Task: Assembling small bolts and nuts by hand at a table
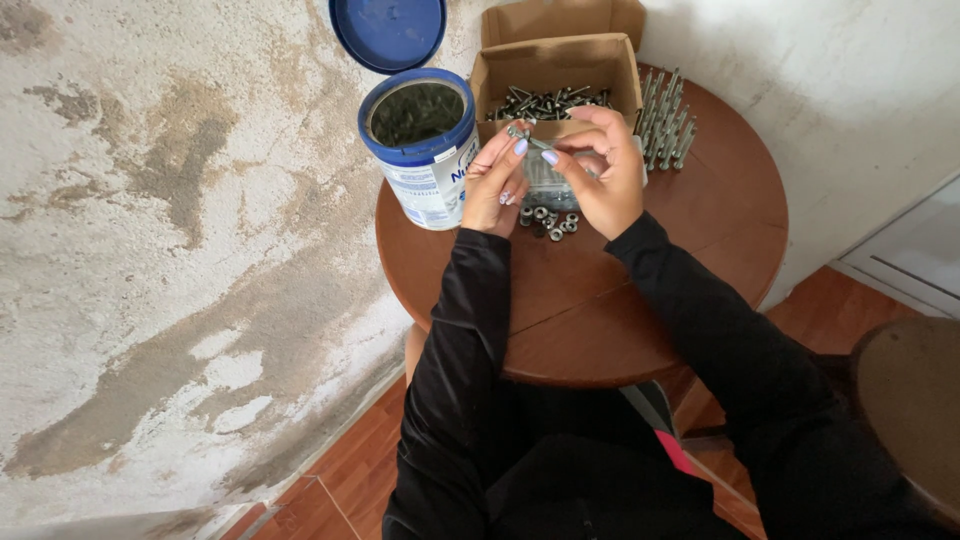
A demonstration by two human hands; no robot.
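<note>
Item: one small silver metal bolt [520, 132], pinched between our left hand [493, 185] and right hand [608, 170] above the round brown wooden table [600, 300]. We judge nut-fitting underway; the loose steel nuts [548, 220] lie just below, wanting careful thread alignment.

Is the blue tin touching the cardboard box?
Cannot tell. In the head view the tin and the box sit side by side, their edges meeting in the picture, with no plain gap or contact.

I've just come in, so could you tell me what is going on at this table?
A person in black sleeves holds a bolt between the left hand and right hand above a small pile of nuts on the round wooden table. Behind stand a cardboard box of bolts, an open blue tin and upright bolts.
</note>
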